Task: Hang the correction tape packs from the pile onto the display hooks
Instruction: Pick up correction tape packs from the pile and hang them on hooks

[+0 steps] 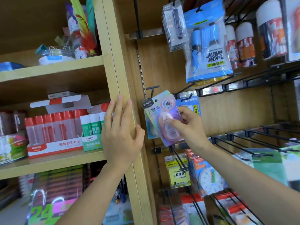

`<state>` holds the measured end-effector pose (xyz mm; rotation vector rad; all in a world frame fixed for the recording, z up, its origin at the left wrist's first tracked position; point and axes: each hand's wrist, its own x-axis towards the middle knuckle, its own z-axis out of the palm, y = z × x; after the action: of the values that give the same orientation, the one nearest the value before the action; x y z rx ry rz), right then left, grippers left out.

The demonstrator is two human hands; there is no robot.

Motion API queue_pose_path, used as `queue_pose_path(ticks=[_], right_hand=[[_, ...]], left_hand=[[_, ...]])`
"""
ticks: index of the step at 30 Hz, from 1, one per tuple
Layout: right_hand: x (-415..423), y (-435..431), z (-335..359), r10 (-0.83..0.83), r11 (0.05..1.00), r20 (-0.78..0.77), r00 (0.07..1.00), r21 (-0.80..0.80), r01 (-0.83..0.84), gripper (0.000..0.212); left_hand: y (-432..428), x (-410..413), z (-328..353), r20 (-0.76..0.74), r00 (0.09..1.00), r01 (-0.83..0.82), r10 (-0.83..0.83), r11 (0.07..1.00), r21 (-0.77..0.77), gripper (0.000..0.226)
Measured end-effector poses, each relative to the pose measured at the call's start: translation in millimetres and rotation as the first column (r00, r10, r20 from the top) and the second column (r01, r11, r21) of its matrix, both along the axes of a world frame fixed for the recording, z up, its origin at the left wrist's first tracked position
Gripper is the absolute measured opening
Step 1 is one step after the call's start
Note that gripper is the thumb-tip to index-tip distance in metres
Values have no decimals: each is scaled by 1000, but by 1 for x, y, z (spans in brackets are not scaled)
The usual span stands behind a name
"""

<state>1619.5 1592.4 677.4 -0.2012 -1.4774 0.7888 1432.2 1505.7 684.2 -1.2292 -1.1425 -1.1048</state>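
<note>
My right hand (189,123) pinches a pastel iridescent correction tape pack (159,111), thumb across its clear blister, and holds it tilted just below a black display hook (152,90). The pack's hang hole sits near its top left. A second pack (151,130) hangs behind it, mostly covered. A blue-carded pack (195,105) hangs on the neighbouring hook to the right. My left hand (121,132) rests flat on the wooden shelf post (113,65), fingers straight and thumb wrapped round its edge. The pile of packs is not in view.
Glue boxes (53,137) fill the shelf to the left. A jump rope bag (208,44) and white-capped cans (245,44) hang or stand above. Long bare black hooks (253,143) jut out at the right. Sticky notes (179,174) and clock cards (209,177) hang below.
</note>
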Motion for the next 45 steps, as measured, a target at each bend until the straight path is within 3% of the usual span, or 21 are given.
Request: queue_pose_path(ticks=[12, 16, 19, 21, 23, 25, 33, 40, 45], right_hand=[[-4, 21, -13, 9, 995, 93, 996, -103, 1, 23], [-10, 26, -20, -283, 958, 119, 952, -19, 287, 43], [-11, 13, -18, -517, 825, -23, 856, 252, 506, 40], [-11, 6, -14, -665, 627, -48, 745, 507, 592, 36], [-15, 4, -10, -799, 419, -16, 602, 703, 575, 36], [-19, 8, -10, -875, 337, 55, 482, 783, 522, 40], [-32, 38, 2, -931, 359, 275, 241, 812, 460, 60], [-52, 73, 15, -920, 373, 392, 25, 852, 367, 63], [-48, 77, 31, -884, 429, 462, -63, 859, 279, 66]], left_hand=[[0, 0, -1, -10, 1000, 23, -23, 999, 23, 62], [0, -1, -1, -17, 999, 34, -34, 999, 34, 61], [0, -2, -2, -18, 999, 41, -41, 999, 28, 61], [0, -1, -2, -23, 999, 45, -45, 999, 27, 61], [1, -1, -2, -25, 999, 45, -44, 999, 29, 61], [1, -1, -3, -24, 999, 40, -39, 999, 33, 61], [1, -2, -4, -20, 999, 39, -38, 999, 39, 61], [1, -1, -4, -15, 999, 32, -31, 999, 41, 60], [1, -2, -4, -25, 999, 42, -41, 998, 45, 59]])
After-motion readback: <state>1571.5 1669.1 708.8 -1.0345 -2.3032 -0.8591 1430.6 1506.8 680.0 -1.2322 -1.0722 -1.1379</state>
